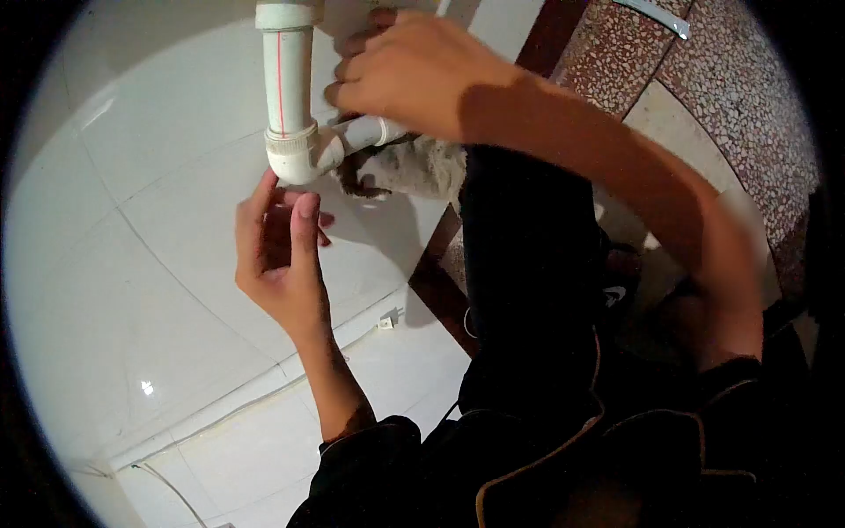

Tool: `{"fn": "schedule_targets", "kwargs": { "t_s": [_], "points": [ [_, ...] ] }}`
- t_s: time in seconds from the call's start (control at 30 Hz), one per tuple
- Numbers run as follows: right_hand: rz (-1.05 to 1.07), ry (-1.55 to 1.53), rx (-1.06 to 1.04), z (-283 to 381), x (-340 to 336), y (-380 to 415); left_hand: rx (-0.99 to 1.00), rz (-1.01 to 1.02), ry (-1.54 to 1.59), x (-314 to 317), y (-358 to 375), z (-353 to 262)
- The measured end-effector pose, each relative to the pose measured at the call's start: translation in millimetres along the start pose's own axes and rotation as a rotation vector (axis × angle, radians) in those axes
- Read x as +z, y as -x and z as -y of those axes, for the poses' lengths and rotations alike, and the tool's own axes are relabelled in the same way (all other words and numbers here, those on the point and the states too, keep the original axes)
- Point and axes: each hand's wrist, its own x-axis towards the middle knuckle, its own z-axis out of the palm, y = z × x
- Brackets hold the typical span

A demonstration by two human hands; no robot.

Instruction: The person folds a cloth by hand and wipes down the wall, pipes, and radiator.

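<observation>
A white plastic pipe (289, 84) with a red line along it runs down to a white elbow fitting (293, 163). From the elbow, a short side pipe (361, 134) leads off to the right. My left hand (282, 242) is just below the elbow, thumb and fingers apart, with a fingertip at or very near its underside. Over the side pipe is my right hand (409, 75), its back towards me and its fingers curled; whatever they hold is hidden. A crumpled greyish rag (418, 167) shows below the side pipe and right hand.
A glossy white tiled wall (158, 229) fills the left side. Low on it is a small white plug-like piece (385, 323) near a thin cable line. Speckled terrazzo flooring (722, 97) lies at the right, bearing a pale strip (656, 16). My dark-clothed leg (528, 264) stands between.
</observation>
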Motion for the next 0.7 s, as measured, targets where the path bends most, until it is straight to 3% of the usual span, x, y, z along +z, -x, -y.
{"fn": "schedule_targets", "kwargs": {
  "t_s": [0.17,0.27,0.33,0.5,0.7],
  "points": [
    [-0.155,0.03,-0.04,-17,5,-5,-0.06,0.08,-0.032,18,0,15],
    [-0.086,0.109,-0.096,-24,-8,-5,-0.08,0.018,0.004,20,2,17],
    [-0.143,0.052,-0.127,-28,4,-13,-0.101,0.076,-0.269,16,-5,22],
    [-0.197,0.033,-0.123,-13,2,-12,-0.137,-0.016,-0.277,39,9,27],
    [-0.087,0.043,-0.179,-31,-13,-15,-0.413,-0.033,-0.085,58,17,41]
  ]
}}
